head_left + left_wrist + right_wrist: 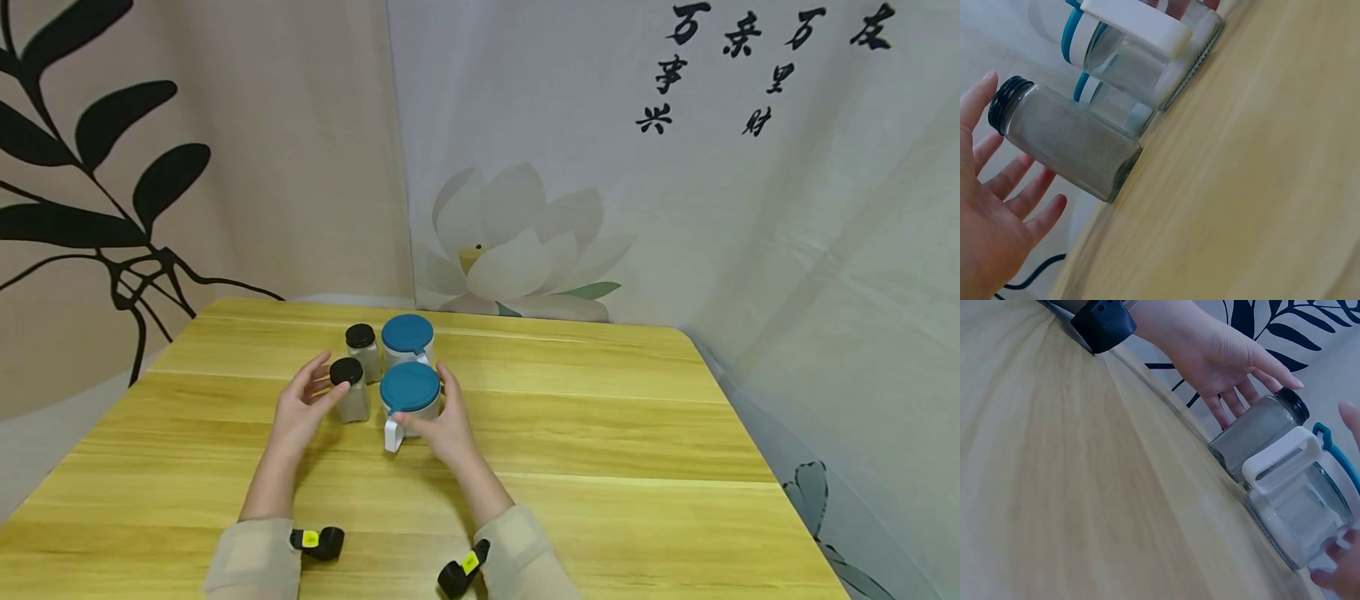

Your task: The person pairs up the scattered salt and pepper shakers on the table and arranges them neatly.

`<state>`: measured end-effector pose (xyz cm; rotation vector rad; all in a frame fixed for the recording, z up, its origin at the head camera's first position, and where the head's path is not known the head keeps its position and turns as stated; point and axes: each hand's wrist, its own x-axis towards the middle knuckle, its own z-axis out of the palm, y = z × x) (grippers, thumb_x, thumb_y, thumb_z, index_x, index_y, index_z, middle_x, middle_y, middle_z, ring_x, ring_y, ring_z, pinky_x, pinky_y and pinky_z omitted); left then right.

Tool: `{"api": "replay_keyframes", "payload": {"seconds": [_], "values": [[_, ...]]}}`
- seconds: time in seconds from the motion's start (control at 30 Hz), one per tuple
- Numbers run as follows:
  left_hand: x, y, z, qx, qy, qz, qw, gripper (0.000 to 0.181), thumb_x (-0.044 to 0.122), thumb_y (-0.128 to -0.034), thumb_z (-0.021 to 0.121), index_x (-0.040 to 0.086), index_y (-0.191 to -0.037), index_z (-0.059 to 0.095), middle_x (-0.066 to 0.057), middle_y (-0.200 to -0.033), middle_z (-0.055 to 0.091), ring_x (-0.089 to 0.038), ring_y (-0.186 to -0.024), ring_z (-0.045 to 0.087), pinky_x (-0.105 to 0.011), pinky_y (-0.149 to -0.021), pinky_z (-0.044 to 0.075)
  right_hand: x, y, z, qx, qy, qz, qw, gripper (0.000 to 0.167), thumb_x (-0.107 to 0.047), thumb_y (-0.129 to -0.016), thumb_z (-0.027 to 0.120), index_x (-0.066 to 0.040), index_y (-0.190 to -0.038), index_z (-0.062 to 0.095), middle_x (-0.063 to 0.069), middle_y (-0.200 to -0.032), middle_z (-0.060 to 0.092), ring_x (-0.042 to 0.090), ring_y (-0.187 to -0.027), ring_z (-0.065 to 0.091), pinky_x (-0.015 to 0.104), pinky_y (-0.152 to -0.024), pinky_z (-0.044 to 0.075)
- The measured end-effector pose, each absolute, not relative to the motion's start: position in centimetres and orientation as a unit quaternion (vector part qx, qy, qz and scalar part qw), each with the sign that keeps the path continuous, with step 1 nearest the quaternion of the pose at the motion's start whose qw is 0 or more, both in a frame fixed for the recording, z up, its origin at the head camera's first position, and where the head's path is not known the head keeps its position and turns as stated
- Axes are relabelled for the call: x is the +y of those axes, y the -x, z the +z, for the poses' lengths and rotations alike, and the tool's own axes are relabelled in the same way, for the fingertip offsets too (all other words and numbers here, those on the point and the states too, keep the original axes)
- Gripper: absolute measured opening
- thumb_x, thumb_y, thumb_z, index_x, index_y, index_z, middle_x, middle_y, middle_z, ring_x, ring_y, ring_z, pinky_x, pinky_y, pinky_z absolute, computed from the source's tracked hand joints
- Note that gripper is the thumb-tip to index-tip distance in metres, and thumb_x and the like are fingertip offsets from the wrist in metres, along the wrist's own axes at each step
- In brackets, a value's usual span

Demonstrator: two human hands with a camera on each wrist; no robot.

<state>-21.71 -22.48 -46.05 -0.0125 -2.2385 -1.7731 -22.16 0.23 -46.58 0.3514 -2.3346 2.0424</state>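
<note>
Two square glass jars with black screw lids and two glass pots with blue lids and white handles stand close together on the table. My left hand (300,408) is beside the nearer black-lidded jar (351,402), fingers loosely spread behind it and thumb near its lid; greyish contents show in the left wrist view's jar (1072,140). Around the nearer blue-lidded pot (409,387) is my right hand (447,425). In the right wrist view, its fingers (1341,575) are by the pot's lower side, while the thumb looks apart from the lid. The handle (1282,459) points toward me.
Behind the front pair stand the farther black-lidded jar (362,342) and the farther blue-lidded pot (407,333), partly hidden. A wooden table (600,433) lies beneath everything. Printed curtains (525,100) hang at its back edge. Black cameras are strapped to both wrists.
</note>
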Motion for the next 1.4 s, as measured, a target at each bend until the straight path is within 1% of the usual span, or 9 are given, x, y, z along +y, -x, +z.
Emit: {"api": "replay_keyframes", "payload": {"seconds": [0.13,0.23,0.37,0.5,0.73,0.83,1.07,1.23,1.4], "values": [[-22.3,21.8,-46.1,-0.770,-0.001,-0.622,0.141,0.064,0.021,-0.0904,0.069,0.007,-0.145,0.040,-0.015,-0.127,0.050,-0.015,-0.107,0.050,-0.013,-0.083,0.043,0.1,22.4,-47.0,-0.735,-0.105,0.670,0.003,0.096,-0.027,-0.076,0.083,-0.014,-0.151,0.024,0.010,-0.151,0.029,0.032,-0.135,0.029,0.055,-0.105,0.028],[-22.0,21.9,-45.9,-0.765,-0.005,-0.630,0.134,0.063,0.022,-0.0906,0.069,0.007,-0.145,0.041,-0.013,-0.129,0.049,-0.015,-0.110,0.048,-0.014,-0.083,0.043,0.0,22.7,-47.4,-0.728,-0.104,0.678,0.003,0.097,-0.027,-0.075,0.084,-0.016,-0.151,0.024,0.010,-0.152,0.029,0.033,-0.136,0.029,0.055,-0.105,0.028],[-21.7,21.9,-45.6,-0.760,-0.016,-0.639,0.122,0.061,0.021,-0.0914,0.068,0.009,-0.145,0.041,-0.010,-0.135,0.046,-0.015,-0.112,0.044,-0.016,-0.085,0.039,-0.2,22.9,-47.7,-0.723,-0.104,0.683,-0.002,0.099,-0.027,-0.074,0.085,-0.018,-0.152,0.023,0.008,-0.152,0.028,0.031,-0.136,0.029,0.054,-0.106,0.027],[-21.3,21.5,-44.7,-0.746,-0.028,-0.655,0.115,0.058,0.016,-0.0918,0.067,0.006,-0.144,0.042,-0.010,-0.134,0.045,-0.014,-0.110,0.042,-0.018,-0.087,0.036,-0.3,22.8,-47.7,-0.720,-0.101,0.687,-0.008,0.101,-0.024,-0.073,0.085,-0.018,-0.152,0.023,0.008,-0.152,0.029,0.031,-0.136,0.030,0.054,-0.106,0.025],[-20.4,20.5,-43.3,-0.742,-0.020,-0.659,0.123,0.056,0.015,-0.0914,0.067,-0.001,-0.140,0.044,-0.001,-0.108,0.051,-0.011,-0.098,0.046,-0.017,-0.078,0.040,-0.5,22.8,-47.8,-0.716,-0.106,0.689,-0.008,0.103,-0.022,-0.073,0.086,-0.016,-0.152,0.021,0.011,-0.148,0.034,0.033,-0.131,0.035,0.057,-0.105,0.025],[-20.3,20.6,-43.3,-0.739,-0.010,-0.661,0.131,0.055,0.014,-0.0914,0.067,-0.003,-0.139,0.044,0.002,-0.103,0.053,-0.010,-0.094,0.047,-0.019,-0.078,0.040,-0.6,22.8,-47.9,-0.712,-0.110,0.694,-0.009,0.104,-0.020,-0.072,0.086,-0.014,-0.152,0.020,0.013,-0.147,0.035,0.035,-0.130,0.037,0.057,-0.104,0.026],[-20.3,20.8,-43.6,-0.735,-0.006,-0.665,0.135,0.051,0.013,-0.0929,0.065,-0.002,-0.138,0.046,0.003,-0.107,0.054,-0.008,-0.096,0.049,-0.019,-0.084,0.037,-0.8,23.0,-48.0,-0.708,-0.120,0.696,-0.013,0.105,-0.017,-0.072,0.086,-0.015,-0.152,0.019,0.012,-0.144,0.037,0.033,-0.126,0.040,0.054,-0.102,0.030],[-20.2,20.8,-43.5,-0.730,-0.004,-0.669,0.138,0.051,0.010,-0.0927,0.064,-0.002,-0.138,0.046,0.007,-0.109,0.056,-0.007,-0.098,0.050,-0.020,-0.089,0.035,-0.8,23.2,-48.1,-0.711,-0.118,0.693,-0.015,0.102,-0.014,-0.073,0.085,-0.015,-0.151,0.019,0.012,-0.143,0.037,0.033,-0.127,0.040,0.054,-0.102,0.030],[-20.5,21.4,-44.4,-0.727,0.001,-0.673,0.140,0.051,0.009,-0.0923,0.065,-0.003,-0.138,0.045,0.011,-0.110,0.058,-0.005,-0.101,0.051,-0.025,-0.093,0.033,-0.6,22.7,-47.2,-0.711,-0.114,0.694,-0.023,0.100,-0.009,-0.073,0.083,-0.011,-0.151,0.020,0.016,-0.143,0.036,0.037,-0.127,0.039,0.056,-0.102,0.029]]}}
